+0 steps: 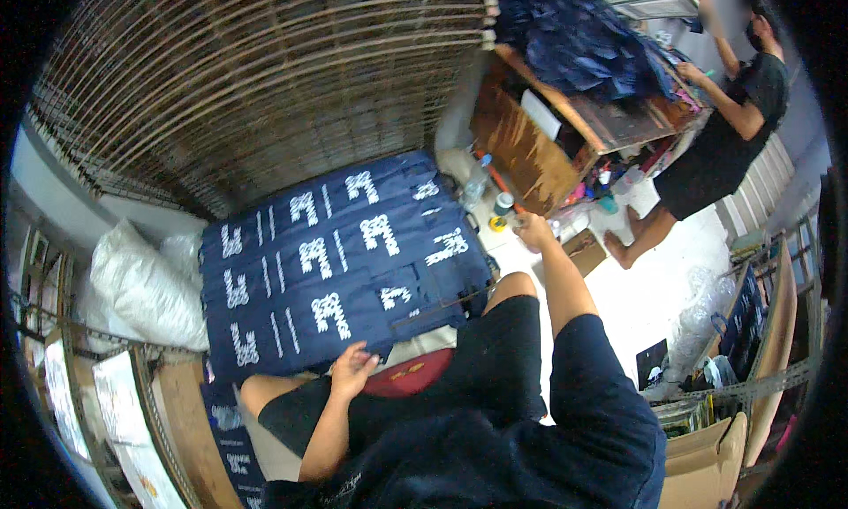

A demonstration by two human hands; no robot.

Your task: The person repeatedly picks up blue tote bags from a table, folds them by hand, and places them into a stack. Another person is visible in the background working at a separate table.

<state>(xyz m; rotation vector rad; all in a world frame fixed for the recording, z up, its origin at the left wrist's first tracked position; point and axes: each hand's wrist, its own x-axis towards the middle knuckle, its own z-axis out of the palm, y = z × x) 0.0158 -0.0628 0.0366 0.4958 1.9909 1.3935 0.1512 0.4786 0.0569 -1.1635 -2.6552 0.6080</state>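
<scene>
A board covered with navy cloth pieces printed in white [340,262] lies in front of my knees. My left hand [353,369] hovers at its near edge with fingers apart and nothing in it, just above a red cushion [415,377]. My right hand [533,230] is stretched out to the floor on the right, right next to a small jar with a teal lid [503,205] and a clear plastic bottle [474,188]. Its fingers are curled, and whether they hold anything is hidden.
A wire drying rack [265,76] fills the top. White plastic bags [146,284] lie on the left. At the upper right another person [724,138] stands at a wooden table [601,120] piled with navy cloth [583,41]. A small cardboard box [585,249] sits on the white floor.
</scene>
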